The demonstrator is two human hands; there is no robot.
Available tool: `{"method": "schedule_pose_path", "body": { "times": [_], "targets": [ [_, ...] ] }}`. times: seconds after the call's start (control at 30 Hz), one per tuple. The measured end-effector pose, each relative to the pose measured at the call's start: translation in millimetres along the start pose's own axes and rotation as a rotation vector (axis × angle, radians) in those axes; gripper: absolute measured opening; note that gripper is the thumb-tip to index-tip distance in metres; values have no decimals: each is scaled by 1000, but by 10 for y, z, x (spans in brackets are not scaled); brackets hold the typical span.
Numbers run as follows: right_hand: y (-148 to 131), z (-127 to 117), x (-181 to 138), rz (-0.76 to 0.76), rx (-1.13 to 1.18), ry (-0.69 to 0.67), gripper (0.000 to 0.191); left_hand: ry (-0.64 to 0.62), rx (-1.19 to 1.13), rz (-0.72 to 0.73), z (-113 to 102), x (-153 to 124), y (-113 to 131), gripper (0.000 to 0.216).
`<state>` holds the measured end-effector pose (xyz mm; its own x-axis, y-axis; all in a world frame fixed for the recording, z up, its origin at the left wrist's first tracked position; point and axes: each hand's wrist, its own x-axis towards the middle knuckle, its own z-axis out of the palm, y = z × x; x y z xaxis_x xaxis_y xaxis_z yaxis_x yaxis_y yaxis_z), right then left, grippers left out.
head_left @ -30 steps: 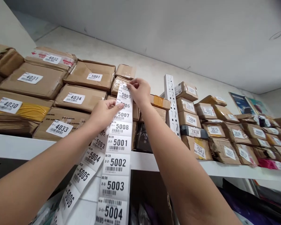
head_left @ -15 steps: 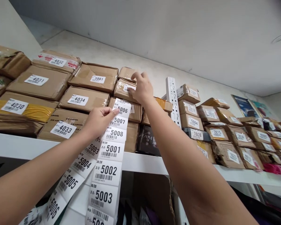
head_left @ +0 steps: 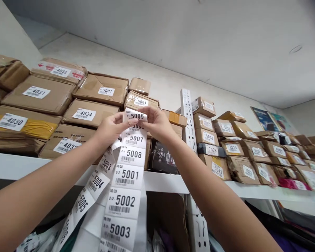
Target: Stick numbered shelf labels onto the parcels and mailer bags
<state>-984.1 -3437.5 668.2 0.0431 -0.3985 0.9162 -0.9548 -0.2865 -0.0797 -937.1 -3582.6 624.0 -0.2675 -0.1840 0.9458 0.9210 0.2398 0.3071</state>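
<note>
A long strip of white numbered barcode labels (head_left: 130, 171) hangs down in front of the shelf. My left hand (head_left: 112, 128) pinches the strip near its top. My right hand (head_left: 157, 123) pinches the top label, numbered 5005 (head_left: 136, 116), which curls away from the strip. Just behind my hands, a small brown parcel (head_left: 140, 101) carries a fresh label numbered 5004. Several other taped cardboard parcels (head_left: 94, 112) with number labels are stacked around it.
The white shelf board (head_left: 162, 182) runs across the view. A white slotted upright (head_left: 187, 119) divides the shelf. To its right lie many small labelled parcels (head_left: 238, 154). Bags and a cardboard box (head_left: 170, 217) sit below the shelf. The ceiling is close above.
My right hand stuck a label on the small brown parcel, then came back down to the strip and took hold of the 5005 label. My left hand kept hold of the strip.
</note>
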Motion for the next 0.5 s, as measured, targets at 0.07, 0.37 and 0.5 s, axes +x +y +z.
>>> {"method": "schedule_pose_path", "body": {
  "times": [0.07, 0.37, 0.5],
  "targets": [
    [22, -26, 0, 44, 59, -15, 24, 14, -85, -41, 44, 21, 28, 39],
    [155, -65, -21, 77, 169, 103, 19, -35, -110, 9, 41, 83, -46, 37],
    [180, -83, -8, 116, 181, 76, 16, -43, -94, -66, 49, 82, -18, 35]
  ]
}}
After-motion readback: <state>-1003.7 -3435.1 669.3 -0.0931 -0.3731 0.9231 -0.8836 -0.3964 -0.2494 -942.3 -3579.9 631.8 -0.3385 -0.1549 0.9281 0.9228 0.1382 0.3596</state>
